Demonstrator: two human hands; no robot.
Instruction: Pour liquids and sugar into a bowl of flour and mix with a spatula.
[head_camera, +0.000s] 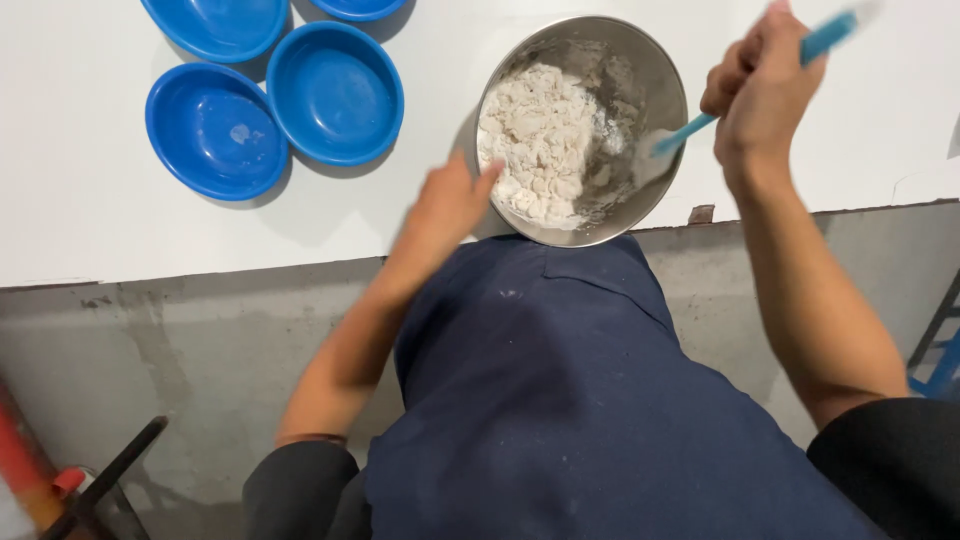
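A steel mixing bowl (655, 85) sits at the near edge of a white table (90, 190) and holds a lumpy white dough (540, 135). My right hand (760, 90) is closed on a light-blue spatula (690, 128), whose pale blade reaches into the bowl's right side. My left hand (445, 205) is blurred and lies against the bowl's left rim, its fingertips touching the metal edge. A dark blue apron (560, 400) covers my front below the bowl.
Several empty blue plastic bowls (335, 92) are grouped at the table's far left. Below the table edge is grey concrete floor (180, 350). A red and black tool (60, 480) lies at the lower left, and a blue frame (940, 350) is at the right.
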